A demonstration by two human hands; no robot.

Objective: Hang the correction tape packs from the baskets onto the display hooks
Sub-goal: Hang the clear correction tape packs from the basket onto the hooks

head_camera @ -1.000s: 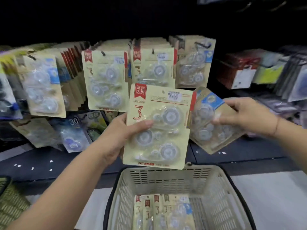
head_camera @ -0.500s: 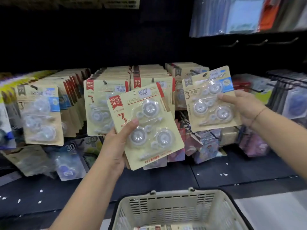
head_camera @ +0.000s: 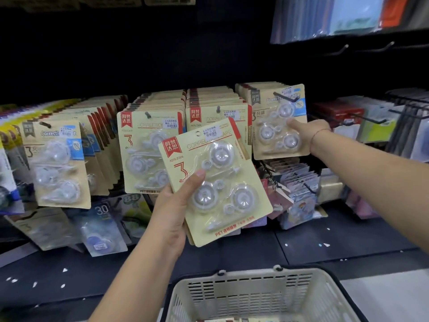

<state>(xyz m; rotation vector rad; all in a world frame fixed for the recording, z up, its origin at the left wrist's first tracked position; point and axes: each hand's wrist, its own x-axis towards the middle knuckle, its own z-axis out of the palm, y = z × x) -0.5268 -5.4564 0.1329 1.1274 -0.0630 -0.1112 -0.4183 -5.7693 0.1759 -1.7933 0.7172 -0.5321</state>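
Correction tape pack, red-label [head_camera: 216,187] — flat beige card with rounded corners and a clear moulded blister over three round dispensers. It has a red banner at the top left, a large red "3", and a white price sticker beside the punched hang hole. It is held tilted, top leaning right, in front of the hung rows and above the basket. Card edges of at least one more pack show behind its lower left corner. The left hand [head_camera: 171,214] grips it from the lower left, thumb [head_camera: 197,176] pressed on the blister, other fingers hidden behind the card.

Blue-label pack [head_camera: 276,133] — same card-and-blister build, with a grey banner and a blue patch at the upper right. It sits at the front of the right-hand row, with a black wire hook [head_camera: 286,97] poking out through its top. The right hand [head_camera: 308,133] pinches its right edge, thumb on the front, other fingers out of sight.

Red-label rows [head_camera: 148,154]: densely hung, directly behind the held pack.
Left blue-label row [head_camera: 55,163]: hung well to the left.
Basket [head_camera: 243,296]: cream slotted plastic, below both hands.
Lower tier: mixed blister packs, one marked "30" [head_camera: 99,228].
Shelf ledge [head_camera: 325,247]: black with pale flecks.
Bare hooks [head_camera: 343,48]: upper right.
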